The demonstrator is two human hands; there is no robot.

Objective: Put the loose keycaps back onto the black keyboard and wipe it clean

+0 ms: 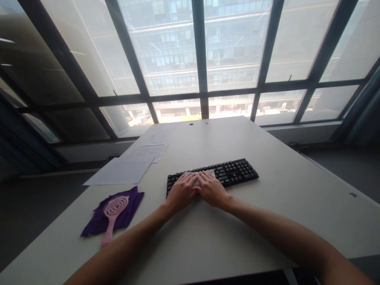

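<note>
A black keyboard (234, 172) lies at a slight slant on the white table. On its left half is a small white cloth or tissue (211, 173), mostly covered by my hands. My left hand (182, 190) lies flat over the cloth's left part, fingers stretched forward. Beside it, my right hand (211, 190) rests flat on the cloth with its fingers extended, its thumb touching or nearly touching my left hand. The keys under both palms are hidden.
Left of my forearm, a pink hairbrush (116, 206) rests on a folded purple cloth (130, 209). Paper sheets (118, 171) lie along the table's left edge. The white table (261, 233) reaches toward large windows (172, 47). A dark curtain (360, 105) hangs at right.
</note>
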